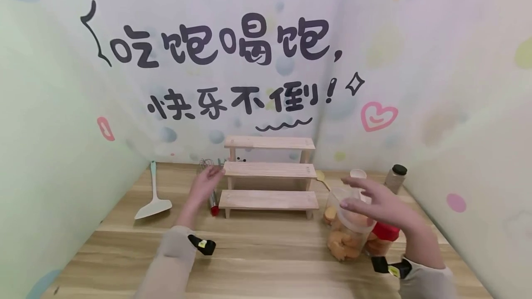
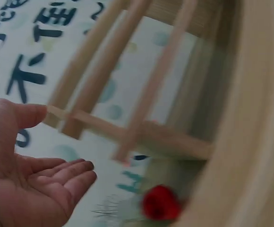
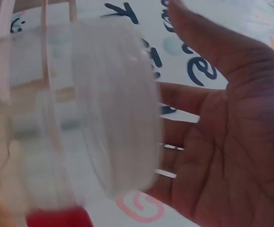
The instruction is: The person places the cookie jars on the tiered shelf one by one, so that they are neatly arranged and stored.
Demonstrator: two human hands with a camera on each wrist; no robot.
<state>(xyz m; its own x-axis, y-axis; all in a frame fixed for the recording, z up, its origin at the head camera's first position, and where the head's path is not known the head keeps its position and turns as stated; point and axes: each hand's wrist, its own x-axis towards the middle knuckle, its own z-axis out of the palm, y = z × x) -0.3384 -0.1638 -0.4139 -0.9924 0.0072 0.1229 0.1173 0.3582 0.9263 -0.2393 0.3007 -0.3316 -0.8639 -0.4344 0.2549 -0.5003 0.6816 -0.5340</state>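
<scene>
A three-tier wooden shelf stand stands against the back wall. My left hand is at its left side, fingers loosely extended and holding nothing. In the left wrist view the thumb tip overlaps the end of the wooden stand; whether they touch I cannot tell. My right hand hovers with spread fingers at the top of a clear plastic jar with orange-brown pieces inside. The right wrist view shows the jar's whitish lid in front of the open palm, with no grip on it.
Left of the stand lie a whisk with a red end and a white spatula. To the right are a red-lidded jar, a black-capped bottle, a yellow spoon and a white item. Walls enclose the table.
</scene>
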